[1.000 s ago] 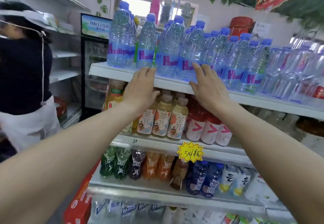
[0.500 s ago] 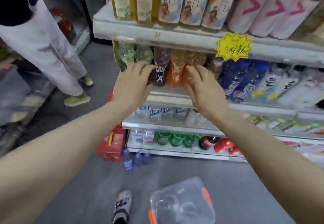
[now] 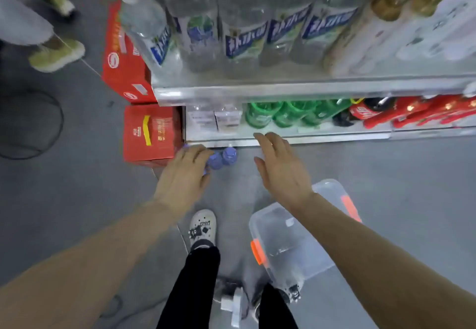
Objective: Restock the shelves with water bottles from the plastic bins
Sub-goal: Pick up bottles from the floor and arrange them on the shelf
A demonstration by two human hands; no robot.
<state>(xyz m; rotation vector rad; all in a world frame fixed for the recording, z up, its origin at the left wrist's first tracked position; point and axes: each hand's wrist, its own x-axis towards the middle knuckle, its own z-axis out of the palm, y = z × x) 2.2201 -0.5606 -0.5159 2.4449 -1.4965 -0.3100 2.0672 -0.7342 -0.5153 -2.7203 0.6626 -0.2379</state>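
Blue-capped water bottles (image 3: 222,157) stand on the grey floor at the foot of the shelf unit (image 3: 283,89), seen from above. My left hand (image 3: 184,176) hovers over them, fingers loosely bent, partly hiding one cap. My right hand (image 3: 279,166) is to their right, fingers straight and spread, holding nothing. A clear plastic bin (image 3: 296,233) with orange latches lies on the floor beneath my right forearm. It looks to hold no bottles.
Red cartons (image 3: 149,133) are stacked left of the shelf unit. Lower shelves carry clear, green and red drink bottles. Another person's legs and yellow-green shoes (image 3: 56,54) are at the upper left. My own feet and a white plug lie below.
My view has dropped from the top shelf of water bottles down to the floor. Both hands came off the shelf edge and lowered toward the bottles standing on the floor.
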